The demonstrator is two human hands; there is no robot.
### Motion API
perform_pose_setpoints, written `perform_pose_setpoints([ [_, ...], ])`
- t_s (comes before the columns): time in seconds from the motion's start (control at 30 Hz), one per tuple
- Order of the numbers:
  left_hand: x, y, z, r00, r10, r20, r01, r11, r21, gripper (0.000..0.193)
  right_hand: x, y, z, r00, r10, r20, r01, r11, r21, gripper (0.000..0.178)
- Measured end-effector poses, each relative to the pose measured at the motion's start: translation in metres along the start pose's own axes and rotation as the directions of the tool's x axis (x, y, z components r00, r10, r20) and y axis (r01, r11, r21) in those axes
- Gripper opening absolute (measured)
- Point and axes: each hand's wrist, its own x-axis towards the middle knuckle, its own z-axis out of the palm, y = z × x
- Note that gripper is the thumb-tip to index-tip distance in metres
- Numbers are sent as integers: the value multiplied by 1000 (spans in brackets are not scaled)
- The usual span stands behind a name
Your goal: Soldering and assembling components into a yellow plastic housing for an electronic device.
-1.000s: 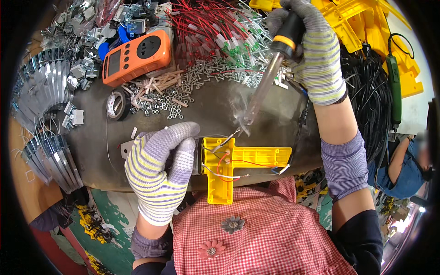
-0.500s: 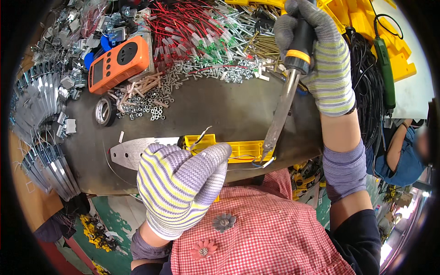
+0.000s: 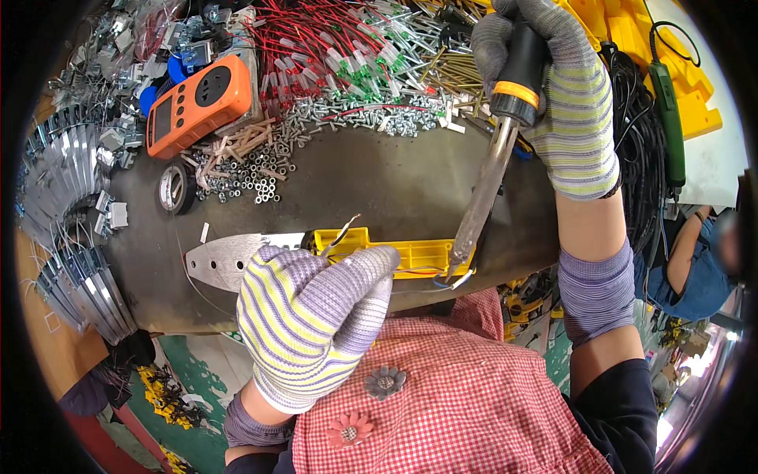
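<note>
The right hand (image 3: 576, 118) grips the soldering iron (image 3: 485, 183) by its handle (image 3: 519, 69), likely avoiding heat. The left hand (image 3: 312, 324) covers the yellow housing's (image 3: 426, 257) near-left part, perhaps for steadying; its grasp I cannot tell.

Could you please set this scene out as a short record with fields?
Left hand: gloved, over the yellow casing; grip hidden
Right hand: gloved, holding a soldering iron
Iron tip: down at the casing's right end; contact unclear
Left of casing: metal plate with holes
Farther back: orange meter, tape roll, nuts, red wires
</note>
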Motion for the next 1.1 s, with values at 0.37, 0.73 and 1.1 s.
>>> perform_pose_setpoints([
  [0.37,-2,1,4,1000,3,-31,-4,999,-36,17,-7,-13,14,998,55,-3,-55,995,87,23],
  [0.73,-1,1,8,999,7,-44,-10,998,-68,16,-3,-2,7,999,-32,4,33,998,-45,25],
  [1.1,-18,-8,-12,999,-31,-31,32,999,32,17,7,-16,-14,992,-123,9,122,989,80,27],
])
